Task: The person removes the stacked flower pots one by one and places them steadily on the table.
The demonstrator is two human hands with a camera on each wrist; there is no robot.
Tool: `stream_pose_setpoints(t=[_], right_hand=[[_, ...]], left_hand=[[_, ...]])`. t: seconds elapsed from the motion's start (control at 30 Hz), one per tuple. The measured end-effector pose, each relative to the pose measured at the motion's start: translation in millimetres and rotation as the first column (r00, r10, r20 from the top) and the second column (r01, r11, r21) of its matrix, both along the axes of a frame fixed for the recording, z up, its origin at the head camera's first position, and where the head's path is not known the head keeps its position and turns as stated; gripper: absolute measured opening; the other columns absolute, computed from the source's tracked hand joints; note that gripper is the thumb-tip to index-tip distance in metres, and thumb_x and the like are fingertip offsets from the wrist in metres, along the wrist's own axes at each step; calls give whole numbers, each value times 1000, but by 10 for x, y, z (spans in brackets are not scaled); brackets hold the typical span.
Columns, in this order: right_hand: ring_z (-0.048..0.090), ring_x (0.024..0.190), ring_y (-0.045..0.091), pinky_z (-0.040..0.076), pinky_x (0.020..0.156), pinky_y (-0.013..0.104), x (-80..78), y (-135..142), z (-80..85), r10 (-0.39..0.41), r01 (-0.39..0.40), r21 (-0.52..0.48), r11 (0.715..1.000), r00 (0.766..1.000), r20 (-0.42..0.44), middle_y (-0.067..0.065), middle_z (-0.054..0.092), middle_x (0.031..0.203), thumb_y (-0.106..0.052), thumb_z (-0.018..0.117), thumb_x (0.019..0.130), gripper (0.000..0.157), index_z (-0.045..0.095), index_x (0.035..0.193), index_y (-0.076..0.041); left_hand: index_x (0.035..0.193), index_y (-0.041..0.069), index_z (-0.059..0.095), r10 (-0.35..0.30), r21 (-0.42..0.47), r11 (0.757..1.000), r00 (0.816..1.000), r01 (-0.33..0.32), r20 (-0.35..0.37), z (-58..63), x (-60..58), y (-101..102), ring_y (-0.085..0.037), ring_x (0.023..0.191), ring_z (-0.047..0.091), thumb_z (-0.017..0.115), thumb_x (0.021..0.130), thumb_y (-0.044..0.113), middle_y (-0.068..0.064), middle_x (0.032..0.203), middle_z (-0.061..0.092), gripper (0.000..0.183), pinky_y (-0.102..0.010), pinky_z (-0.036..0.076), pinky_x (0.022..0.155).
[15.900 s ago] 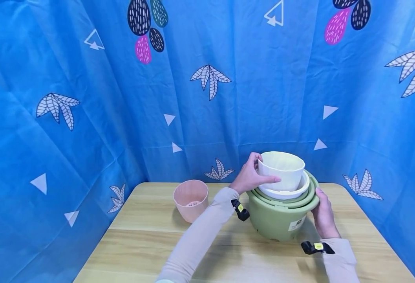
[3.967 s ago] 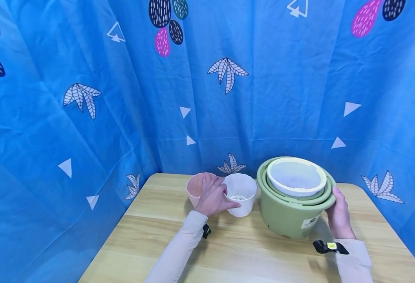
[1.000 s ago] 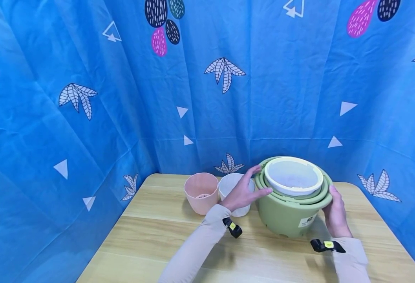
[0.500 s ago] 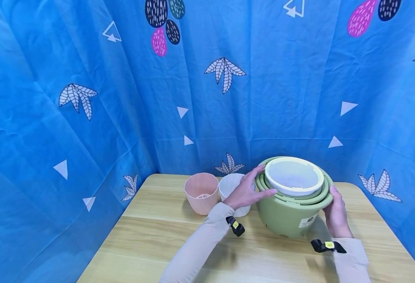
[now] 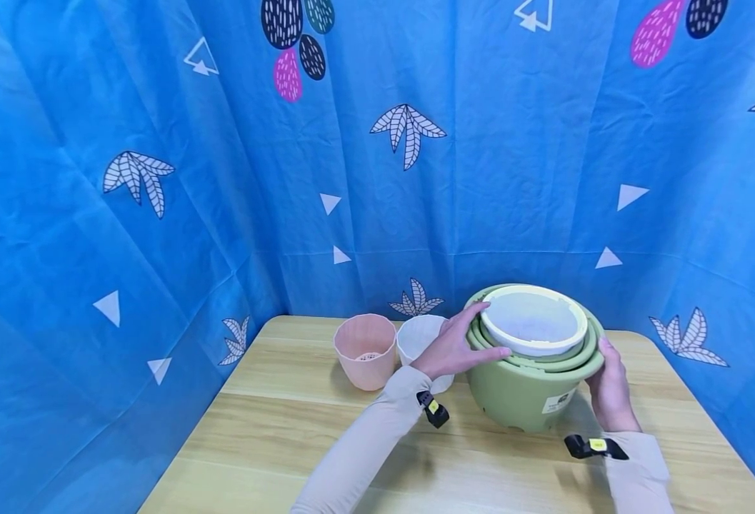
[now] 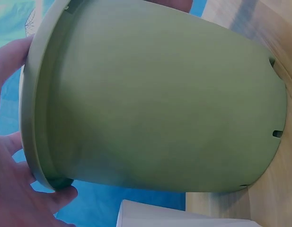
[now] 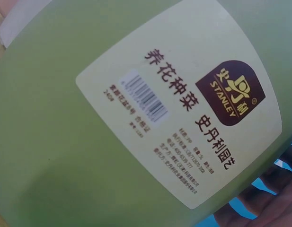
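A large green flower pot [image 5: 512, 400] stands on the table, a second green pot [image 5: 560, 365] nested inside it. On top of these sits a white flower pot [image 5: 534, 319], tilted slightly. My left hand [image 5: 449, 352] grips the white pot's near left rim, thumb in front, fingers along the left side. In the left wrist view its fingers [image 6: 65, 197] lie around the green rim. My right hand [image 5: 611, 392] holds the large green pot's right rim, thumb on top. A printed label [image 7: 183, 104] shows on that pot in the right wrist view.
A small pink pot [image 5: 367, 368] stands on the left of the wooden table [image 5: 274, 421]. Beside it is a small white pot [image 5: 418, 333], partly behind my left hand. Blue patterned curtain [image 5: 403, 214] encloses the back and sides.
Earlier, the small white pot went from the top of the stack to beside the pink one. Since then my left hand has moved right to the white pot's rim; my right hand has stayed.
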State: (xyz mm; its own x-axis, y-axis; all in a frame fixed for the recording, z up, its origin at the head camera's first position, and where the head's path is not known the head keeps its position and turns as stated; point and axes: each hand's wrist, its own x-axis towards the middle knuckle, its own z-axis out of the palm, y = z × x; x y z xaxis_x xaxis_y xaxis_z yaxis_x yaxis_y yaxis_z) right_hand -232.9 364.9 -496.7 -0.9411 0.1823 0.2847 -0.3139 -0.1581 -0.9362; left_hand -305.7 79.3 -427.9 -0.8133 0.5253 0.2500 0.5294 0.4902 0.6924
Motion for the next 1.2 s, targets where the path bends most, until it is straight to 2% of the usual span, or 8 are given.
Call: stream_pose_setpoints(t=[0.07,0.33,0.43,0.6,0.7,0.93,1.2], right_hand=[[57,116,-10,44,91,14,-1,1,2,2,-2,-1,1000,1000,-1,-23,66,126,-45,23,112,53,48,152,-19],[55,117,-10,43,91,14,-16,30,10,4,-4,7,1000,1000,6,-23,63,130,-45,23,112,52,48,151,-22],[55,118,-10,43,91,14,-14,30,3,6,-6,1,1000,1000,5,-23,63,129,-46,23,112,52,48,151,-23],[57,116,-10,45,91,14,-7,20,-9,0,0,-7,1000,1000,5,-25,66,124,-45,23,112,50,53,147,-26],[58,114,-9,45,90,14,-10,14,-10,-4,4,-8,1000,1000,3,-25,67,122,-44,24,112,48,55,145,-26],[56,117,-10,44,91,14,-10,19,2,-3,3,1,1000,1000,9,-23,64,127,-45,24,112,49,53,147,-26],[56,118,-9,43,93,14,-5,8,-8,11,-11,-13,1000,1000,-16,-21,63,129,-44,24,112,47,53,146,-28]], left_hand=[[160,39,32,5,-8,1000,1000,-5,-13,7,-1,16,-29,152,39,76,83,64,11,166,37,93,-56,40,120],[156,40,38,39,-28,999,999,-39,0,53,13,85,-26,149,42,77,81,66,13,163,41,88,-53,37,121],[155,38,39,53,-31,998,999,-53,-9,52,12,116,-25,150,40,78,80,66,12,163,42,89,-56,30,124],[152,37,44,92,-38,995,996,-92,-20,53,13,163,-32,158,27,80,77,67,9,164,42,88,-72,9,125],[149,36,47,109,-27,994,994,-109,-11,50,7,187,-34,160,22,81,76,66,9,164,42,86,-74,2,124],[136,30,56,135,23,991,990,-134,-28,19,-26,233,-30,159,27,86,73,63,5,160,48,77,-75,1,124],[121,20,58,157,54,986,987,-155,-40,-14,-46,255,-28,161,23,89,72,59,2,161,48,70,-74,0,124]])
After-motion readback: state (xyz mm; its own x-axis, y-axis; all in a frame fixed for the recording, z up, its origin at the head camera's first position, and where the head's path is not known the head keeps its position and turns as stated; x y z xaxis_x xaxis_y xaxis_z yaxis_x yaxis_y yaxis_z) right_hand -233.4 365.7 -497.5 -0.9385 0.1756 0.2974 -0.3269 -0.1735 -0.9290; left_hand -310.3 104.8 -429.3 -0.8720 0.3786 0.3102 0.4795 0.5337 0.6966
